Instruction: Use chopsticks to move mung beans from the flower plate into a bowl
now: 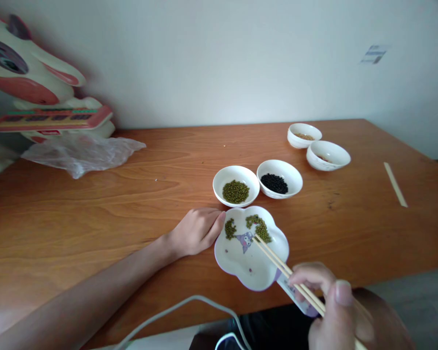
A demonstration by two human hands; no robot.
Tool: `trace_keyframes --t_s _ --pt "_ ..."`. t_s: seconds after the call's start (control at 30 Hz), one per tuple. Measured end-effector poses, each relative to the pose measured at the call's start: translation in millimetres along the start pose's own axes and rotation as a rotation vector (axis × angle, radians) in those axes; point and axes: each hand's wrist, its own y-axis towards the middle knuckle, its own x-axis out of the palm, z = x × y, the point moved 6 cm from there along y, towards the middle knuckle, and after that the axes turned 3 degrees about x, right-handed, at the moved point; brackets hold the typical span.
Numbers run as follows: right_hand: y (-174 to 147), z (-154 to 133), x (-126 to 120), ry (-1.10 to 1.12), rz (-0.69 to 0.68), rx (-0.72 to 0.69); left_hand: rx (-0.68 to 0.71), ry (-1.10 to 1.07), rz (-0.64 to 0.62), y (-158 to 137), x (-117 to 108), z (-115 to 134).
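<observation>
My right hand (336, 301) is closed round a pair of wooden chopsticks (277, 262). Their tips reach into a white flower-shaped plate (250, 272) with a purple rim, a handle and a cartoon print, just beside a curved cluster of mung beans (262, 229). A smaller group of mung beans (229, 228) lies at the plate's left. My left hand (200, 228) is curled at the plate's upper left edge, thumb on the rim. Right behind the plate stand a white bowl (219, 187) of mung beans and a white bowl (295, 180) of black beans.
Farther back right are two more white bowls, one (294, 140) with tan contents and one (337, 158) with reddish bits. A paper strip (396, 184) lies at right. A cow-shaped toy (51, 92) and plastic bag (91, 153) occupy the left. A white cable (190, 299) crosses the front edge.
</observation>
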Motion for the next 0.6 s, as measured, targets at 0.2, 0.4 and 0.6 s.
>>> trace_keyframes --t_s 0.2,0.4,0.6 --pt "-3.9 16.1 -4.8 0.034 -0.019 -0.066 -0.006 -0.019 0.000 -0.9 0.2 -1.0" --pt "-8.7 12.5 0.7 0.038 -0.031 -0.070 -0.005 -0.043 -0.023 -1.7 -0.5 -0.4" --pt "-6.9 16.7 -5.4 0.063 0.015 -0.043 -0.018 -0.056 -0.040 -2.1 1.4 -2.3"
